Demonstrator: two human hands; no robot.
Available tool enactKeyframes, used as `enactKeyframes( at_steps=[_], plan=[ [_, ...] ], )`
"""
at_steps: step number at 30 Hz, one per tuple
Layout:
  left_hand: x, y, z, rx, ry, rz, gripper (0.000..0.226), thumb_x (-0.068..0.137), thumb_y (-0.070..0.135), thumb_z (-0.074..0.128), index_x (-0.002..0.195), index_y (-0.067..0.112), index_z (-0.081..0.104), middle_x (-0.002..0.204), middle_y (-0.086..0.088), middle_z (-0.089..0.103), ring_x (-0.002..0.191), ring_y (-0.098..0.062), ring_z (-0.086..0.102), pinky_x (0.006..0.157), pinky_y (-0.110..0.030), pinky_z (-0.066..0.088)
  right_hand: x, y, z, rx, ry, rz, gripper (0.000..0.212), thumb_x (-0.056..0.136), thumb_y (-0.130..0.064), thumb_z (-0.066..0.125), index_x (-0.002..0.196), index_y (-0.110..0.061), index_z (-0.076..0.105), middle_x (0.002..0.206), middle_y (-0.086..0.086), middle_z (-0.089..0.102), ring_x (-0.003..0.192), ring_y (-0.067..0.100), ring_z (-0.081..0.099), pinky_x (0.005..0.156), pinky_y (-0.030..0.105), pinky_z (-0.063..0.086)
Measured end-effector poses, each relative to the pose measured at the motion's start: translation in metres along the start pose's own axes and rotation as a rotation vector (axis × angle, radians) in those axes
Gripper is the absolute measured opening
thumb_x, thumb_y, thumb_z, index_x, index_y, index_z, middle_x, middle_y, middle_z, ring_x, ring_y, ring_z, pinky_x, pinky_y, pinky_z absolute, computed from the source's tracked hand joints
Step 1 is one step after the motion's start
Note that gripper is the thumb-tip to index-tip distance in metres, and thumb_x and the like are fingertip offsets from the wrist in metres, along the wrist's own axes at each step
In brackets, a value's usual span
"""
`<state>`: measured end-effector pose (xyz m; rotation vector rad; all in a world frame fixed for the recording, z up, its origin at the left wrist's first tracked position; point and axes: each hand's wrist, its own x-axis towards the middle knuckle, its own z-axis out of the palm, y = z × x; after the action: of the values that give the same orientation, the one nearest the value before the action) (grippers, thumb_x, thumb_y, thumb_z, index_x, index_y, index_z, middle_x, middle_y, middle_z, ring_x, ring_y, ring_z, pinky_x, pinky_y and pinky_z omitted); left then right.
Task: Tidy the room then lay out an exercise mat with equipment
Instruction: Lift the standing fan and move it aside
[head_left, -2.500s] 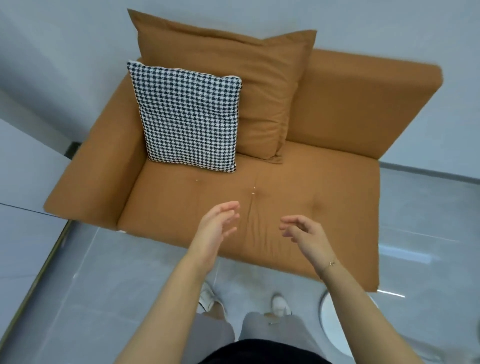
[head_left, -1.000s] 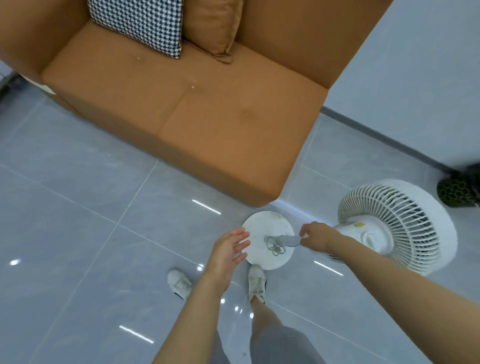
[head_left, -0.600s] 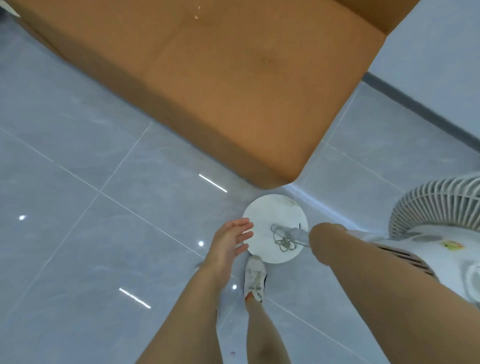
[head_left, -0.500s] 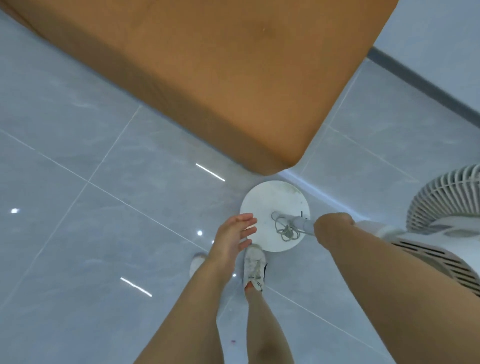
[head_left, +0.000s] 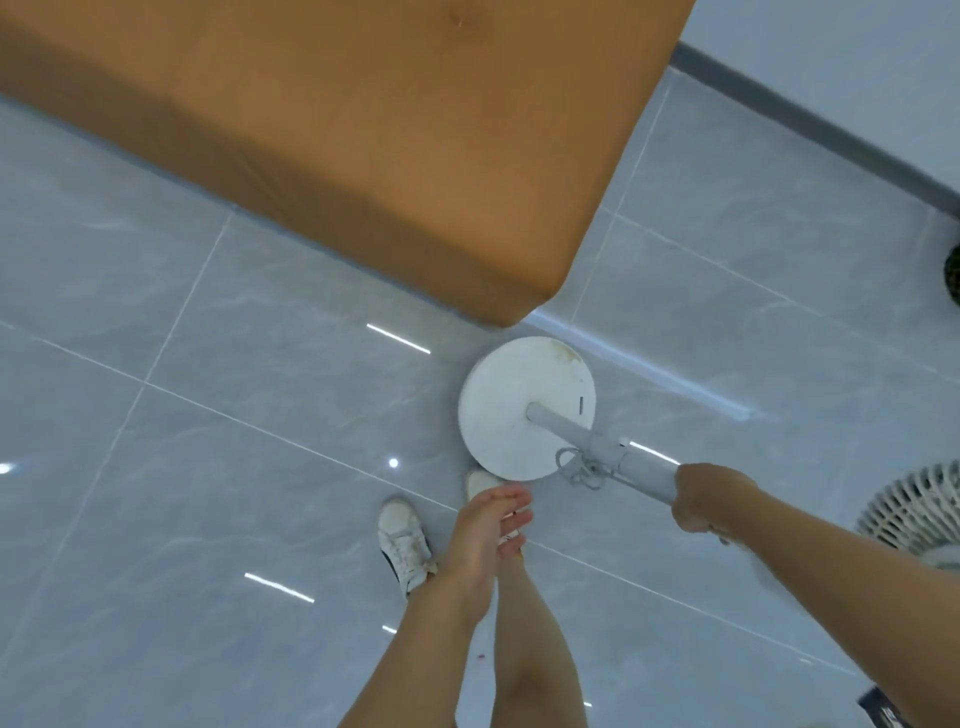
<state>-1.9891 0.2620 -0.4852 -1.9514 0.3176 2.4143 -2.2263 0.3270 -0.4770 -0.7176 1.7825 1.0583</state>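
Two hands are in view, and only one is working: the right hand (head_left: 711, 501), at the right of the frame, is curled tight round the pole (head_left: 613, 457) of a white fan, while the left hand (head_left: 491, 530) hangs free near the centre with its fingers loosely spread, gripping nothing. The pole slants down from that fist to the round base (head_left: 519, 410), which sits just below the corner of the orange sofa (head_left: 363, 130) filling the upper half of the frame; whether the base rests flat on the tiled floor (head_left: 182, 441) or is tipped clear of it, I cannot tell from this angle. A loose tangle of cord (head_left: 579, 470) hangs at the pole just above the base. The fan head (head_left: 914, 514) shows only partly at the right edge, its grille cut off. The person's white shoes (head_left: 402, 545) stand just below the base, one of them nearly touching its rim. No mat or exercise gear is anywhere in sight, so this looks like the tidying stage: the fan being shifted to free floor space. I would judge the next move calls for a firm single-handed carry or drag away from the sofa, perhaps with the spare hand steadying the pole, and some care that the dangling cord does not catch underfoot.
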Motion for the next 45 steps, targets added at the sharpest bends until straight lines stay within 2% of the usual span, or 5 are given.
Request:
enactKeyframes(
  at_steps=[6, 13, 18, 23, 45],
  plan=[
    [-0.033, -0.013, 0.000, 0.006, -0.016, -0.130, 0.008, 0.092, 0.011, 0.058, 0.099, 0.010, 0.061, 0.099, -0.009, 0.064, 0.086, -0.018, 0.060, 0.076, -0.027, 0.046, -0.054, 0.020, 0.008, 0.416, -0.214, -0.130, 0.044, 0.074, -0.001, 0.055, 0.116, -0.003, 0.043, 0.064, 0.013, 0.052, 0.043, 0.019, 0.052, 0.042, 0.023, 0.043],
    [-0.114, -0.008, 0.017, -0.180, -0.124, -0.181, 0.051, 0.086, 0.035, 0.067, 0.127, 0.009, 0.053, 0.124, -0.011, 0.054, 0.120, -0.025, 0.053, 0.110, -0.042, 0.035, -0.156, 0.000, 0.015, 0.473, -0.262, -0.390, 0.044, 0.070, -0.005, 0.058, 0.113, -0.006, 0.048, 0.069, 0.012, 0.054, 0.043, 0.017, 0.052, 0.043, 0.026, 0.045],
    [-0.179, 0.015, 0.011, -0.621, 0.034, -0.010, 0.012, 0.090, 0.018, 0.062, 0.087, 0.007, 0.059, 0.081, -0.011, 0.060, 0.077, -0.023, 0.056, 0.079, -0.038, 0.050, -0.232, -0.015, 0.000, 0.436, -0.231, -0.526, 0.038, 0.074, -0.005, 0.059, 0.110, -0.011, 0.048, 0.072, 0.007, 0.053, 0.046, 0.015, 0.051, 0.042, 0.026, 0.044],
    [-0.232, 0.028, -0.009, -0.726, 0.154, 0.051, 0.037, 0.092, 0.022, 0.059, 0.062, 0.016, 0.039, 0.038, 0.003, 0.042, 0.049, -0.014, 0.040, 0.050, -0.026, 0.043, -0.291, -0.036, -0.001, 0.336, -0.116, -0.580, 0.036, 0.068, -0.009, 0.062, 0.102, -0.010, 0.050, 0.069, 0.008, 0.057, 0.047, 0.018, 0.054, 0.045, 0.026, 0.046],
    [-0.408, 0.046, -0.146, -1.080, 0.185, 0.480, 0.024, 0.080, 0.016, 0.070, 0.067, 0.015, 0.050, 0.048, 0.003, 0.050, 0.052, -0.015, 0.049, 0.062, -0.029, 0.049, -0.450, -0.142, -0.028, 0.137, -0.012, -0.978, 0.049, 0.072, -0.044, 0.076, 0.097, -0.007, 0.057, 0.056, 0.008, 0.056, 0.042, 0.018, 0.051, 0.048, 0.026, 0.046]
  ],
)
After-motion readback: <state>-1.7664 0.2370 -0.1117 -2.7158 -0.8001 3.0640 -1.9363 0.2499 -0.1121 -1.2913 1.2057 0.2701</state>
